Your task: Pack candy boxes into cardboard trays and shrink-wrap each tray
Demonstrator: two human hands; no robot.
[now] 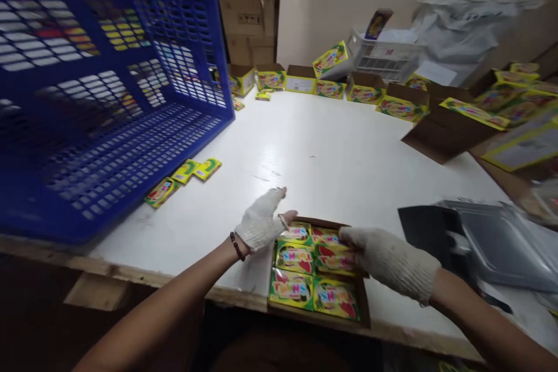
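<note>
A shallow brown cardboard box [365,302] sits at the table's front edge. It holds rows of small yellow and green printed packs [291,289] with pink and white lettering. My left hand [261,221], in a white fingerless glove, is at the box's far left corner, its thumb and fingers apart and nothing in them. In a matching glove, my right hand [387,256] reaches over the box's right side. Its fingers are closed at the edge of a pack [335,260] in the right-hand row; the fingertips are partly hidden and blurred.
A large blue plastic crate [187,122] lies on its side at the left, with several loose packs [185,171] beside it. Open yellow boxes [330,88] line the table's back edge. A clear plastic tray [501,238] and more boxes [457,128] are at the right.
</note>
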